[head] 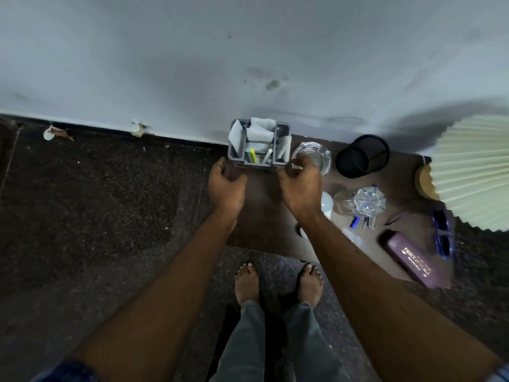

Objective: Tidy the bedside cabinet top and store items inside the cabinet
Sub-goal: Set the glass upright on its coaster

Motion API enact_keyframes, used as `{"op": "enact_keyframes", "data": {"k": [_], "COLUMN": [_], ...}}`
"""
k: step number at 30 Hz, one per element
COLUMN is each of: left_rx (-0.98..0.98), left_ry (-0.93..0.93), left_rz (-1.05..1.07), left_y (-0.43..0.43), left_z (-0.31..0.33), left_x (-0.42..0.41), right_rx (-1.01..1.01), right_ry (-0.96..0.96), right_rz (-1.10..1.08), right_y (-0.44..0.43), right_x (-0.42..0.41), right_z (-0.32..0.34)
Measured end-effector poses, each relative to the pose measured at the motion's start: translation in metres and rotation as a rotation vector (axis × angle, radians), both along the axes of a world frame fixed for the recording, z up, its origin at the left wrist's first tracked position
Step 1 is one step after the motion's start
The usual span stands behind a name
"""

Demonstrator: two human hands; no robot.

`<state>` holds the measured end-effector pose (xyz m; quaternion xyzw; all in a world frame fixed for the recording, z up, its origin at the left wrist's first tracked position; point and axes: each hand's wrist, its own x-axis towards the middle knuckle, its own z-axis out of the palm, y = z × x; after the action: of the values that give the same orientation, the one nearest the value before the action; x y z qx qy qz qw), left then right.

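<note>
Both hands are curled near the grey caddy (259,144) at the upper centre of the frame: the left hand (227,183) touches its left lower corner, the right hand (300,183) is at its right side, beside a glass (312,157). I cannot tell if either hand really grips. The caddy, with papers and markers inside, stands on the cabinet top (264,216) against the wall. It seems the step is to take the caddy; next, both hands must close on its sides and lift it level.
</note>
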<state>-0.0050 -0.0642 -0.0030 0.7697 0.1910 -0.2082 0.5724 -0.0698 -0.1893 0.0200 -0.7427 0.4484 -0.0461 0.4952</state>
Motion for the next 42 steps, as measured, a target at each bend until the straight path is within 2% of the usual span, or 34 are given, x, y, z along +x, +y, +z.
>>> {"op": "enact_keyframes", "data": {"k": [6,12,17,23,29,33,42], "left_rx": [0.027,-0.055,-0.130,-0.109,-0.090,-0.053,-0.026], "left_ry": [-0.094,-0.073,0.040,0.130,0.202,0.238,0.270], "left_rz": [0.079,-0.168,-0.347,-0.439,-0.453,-0.452,-0.421], "left_y": [-0.021,-0.063,-0.107,-0.152,-0.175,-0.182,-0.191], "left_z": [0.033,0.055,0.061,0.051,0.044,0.029,0.044], "left_x": [-0.049,-0.095,-0.109,-0.114,-0.119,-0.120,-0.131], "right_rx": [-0.083,-0.216,-0.195,-0.010,0.345,0.553,0.583], "right_ry": [-0.072,-0.142,-0.152,-0.105,-0.094,-0.085,-0.006], "right_rz": [0.031,0.069,-0.120,-0.381,-0.560,-0.584,-0.474], "right_y": [-0.003,-0.032,-0.065,-0.094,-0.110,-0.115,-0.121], "right_x": [-0.030,-0.074,-0.115,-0.148,-0.146,-0.138,-0.132], "right_z": [0.025,0.053,0.056,0.039,0.012,0.003,-0.004]}}
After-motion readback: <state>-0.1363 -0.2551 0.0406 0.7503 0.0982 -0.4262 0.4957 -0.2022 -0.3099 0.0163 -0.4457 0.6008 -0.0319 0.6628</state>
